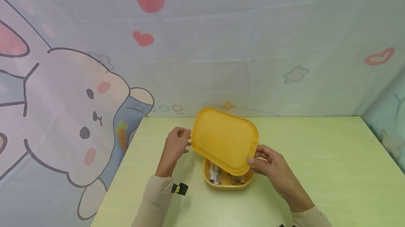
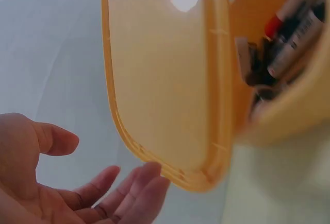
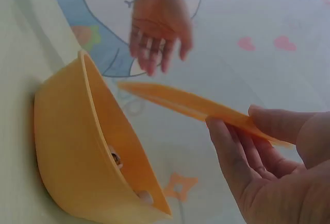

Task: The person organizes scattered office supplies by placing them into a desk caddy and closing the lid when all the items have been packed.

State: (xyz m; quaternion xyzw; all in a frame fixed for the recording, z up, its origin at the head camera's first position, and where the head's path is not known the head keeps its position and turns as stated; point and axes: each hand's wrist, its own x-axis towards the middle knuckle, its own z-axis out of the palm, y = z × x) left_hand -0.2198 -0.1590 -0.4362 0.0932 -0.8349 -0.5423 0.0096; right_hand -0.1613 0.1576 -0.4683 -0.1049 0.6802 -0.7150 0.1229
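A yellow lid (image 1: 224, 141) hangs tilted above a yellow box (image 1: 227, 187). My right hand (image 1: 273, 169) pinches its near right edge, thumb on top and fingers beneath, as the right wrist view shows. Beside the lid's left edge is my left hand (image 1: 176, 144), its fingers loosely bent and holding nothing. In the left wrist view its fingertips (image 2: 154, 175) are right at the lid's rim. Several markers (image 1: 215, 174) lie inside the box, one with a red end (image 2: 273, 27). The lid hides most of the box's inside in the head view.
The box stands on a pale green table (image 1: 316, 170). Behind the table hangs a printed cloth (image 1: 221, 44) with hearts and a large rabbit. A black band (image 1: 179, 188) sits at my left sleeve.
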